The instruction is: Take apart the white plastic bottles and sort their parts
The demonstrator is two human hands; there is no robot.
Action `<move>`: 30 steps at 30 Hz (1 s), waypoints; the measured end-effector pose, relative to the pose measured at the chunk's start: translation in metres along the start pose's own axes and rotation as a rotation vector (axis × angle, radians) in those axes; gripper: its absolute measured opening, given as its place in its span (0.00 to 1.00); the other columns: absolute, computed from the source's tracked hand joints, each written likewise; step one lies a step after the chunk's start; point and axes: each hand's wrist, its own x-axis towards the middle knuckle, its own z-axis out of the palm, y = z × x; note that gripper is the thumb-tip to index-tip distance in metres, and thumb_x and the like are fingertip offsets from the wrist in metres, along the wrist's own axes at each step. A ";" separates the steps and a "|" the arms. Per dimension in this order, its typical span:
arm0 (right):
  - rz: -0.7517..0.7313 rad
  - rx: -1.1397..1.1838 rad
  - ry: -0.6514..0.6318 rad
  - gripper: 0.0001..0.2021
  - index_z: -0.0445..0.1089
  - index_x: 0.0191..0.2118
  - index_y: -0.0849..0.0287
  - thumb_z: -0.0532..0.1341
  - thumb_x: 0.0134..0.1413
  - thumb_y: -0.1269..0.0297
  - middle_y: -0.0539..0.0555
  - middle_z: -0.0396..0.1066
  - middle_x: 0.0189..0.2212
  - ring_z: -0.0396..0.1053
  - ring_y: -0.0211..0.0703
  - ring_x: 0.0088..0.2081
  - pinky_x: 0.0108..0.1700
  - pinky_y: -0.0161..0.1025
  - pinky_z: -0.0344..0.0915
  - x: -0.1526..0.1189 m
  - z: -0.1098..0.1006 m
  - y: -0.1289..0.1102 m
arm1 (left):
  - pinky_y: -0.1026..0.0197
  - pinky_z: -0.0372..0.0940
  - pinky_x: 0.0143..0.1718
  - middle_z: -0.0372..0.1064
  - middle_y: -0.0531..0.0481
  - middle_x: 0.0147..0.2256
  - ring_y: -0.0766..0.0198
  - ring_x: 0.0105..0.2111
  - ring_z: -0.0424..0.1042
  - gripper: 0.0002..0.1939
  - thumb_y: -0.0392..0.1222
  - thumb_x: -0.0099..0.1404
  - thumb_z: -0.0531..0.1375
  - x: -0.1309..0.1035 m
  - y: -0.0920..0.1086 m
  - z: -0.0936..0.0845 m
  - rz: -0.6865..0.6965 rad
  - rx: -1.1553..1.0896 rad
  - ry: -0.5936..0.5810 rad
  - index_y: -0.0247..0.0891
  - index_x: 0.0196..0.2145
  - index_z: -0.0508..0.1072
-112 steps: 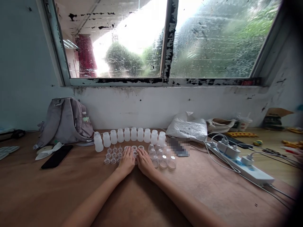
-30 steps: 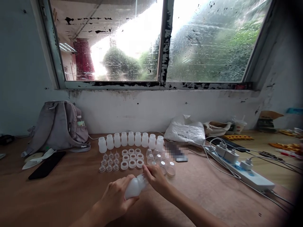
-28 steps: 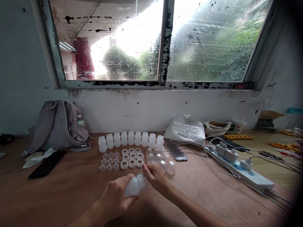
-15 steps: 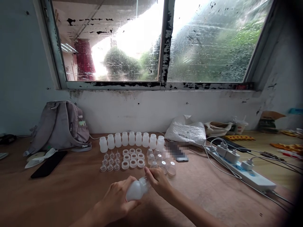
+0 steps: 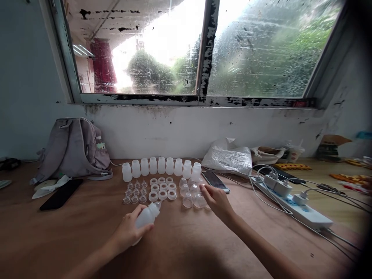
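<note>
My left hand point(image 5: 130, 226) is wrapped round a frosted baby bottle point(image 5: 146, 217), tilted up to the right above the table. A collar and a clear nipple point(image 5: 158, 204) sit at its upper end. My right hand point(image 5: 214, 197) is over the right side of a group of clear dome caps point(image 5: 187, 201), fingers curled together at the caps; what lies between the fingertips is hidden. Beside the caps lie rows of white collar rings point(image 5: 153, 196) and rows of clear nipples point(image 5: 134, 198). Behind them several frosted bottles point(image 5: 161, 166) stand upright in a line.
A phone point(image 5: 215, 181) lies just beyond my right hand. Farther right is a power strip point(image 5: 310, 219) with plugs and loose cables. A silvery bag point(image 5: 228, 157) rests against the wall. On the left are a grey backpack point(image 5: 74, 151) and a black flat item point(image 5: 61, 195).
My right hand has left the bottle's top and moved up and right to the caps. My left hand has shifted left with the bottle. The view has tipped slightly downward.
</note>
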 end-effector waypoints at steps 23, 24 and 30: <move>0.039 -0.197 -0.386 0.09 0.59 0.33 0.57 0.57 0.40 0.67 0.54 0.66 0.34 0.65 0.43 0.34 0.35 0.38 0.60 -0.026 -0.011 0.042 | 0.64 0.59 0.32 0.67 0.50 0.36 0.61 0.32 0.66 0.20 0.48 0.51 0.56 0.008 0.001 0.011 0.033 -0.133 0.046 0.41 0.42 0.62; 0.051 -0.203 -0.381 0.09 0.58 0.33 0.57 0.56 0.40 0.67 0.54 0.66 0.35 0.65 0.43 0.34 0.35 0.38 0.60 -0.027 -0.012 0.044 | 0.64 0.59 0.32 0.67 0.50 0.36 0.61 0.32 0.66 0.20 0.48 0.51 0.56 0.009 0.002 0.011 0.033 -0.131 0.041 0.41 0.42 0.62; 0.065 -0.234 -0.344 0.09 0.60 0.32 0.57 0.57 0.38 0.68 0.54 0.65 0.33 0.65 0.44 0.33 0.34 0.39 0.60 -0.028 -0.014 0.045 | 0.64 0.59 0.33 0.68 0.50 0.36 0.60 0.33 0.66 0.21 0.48 0.51 0.57 0.014 0.000 0.019 0.057 -0.091 0.079 0.42 0.43 0.62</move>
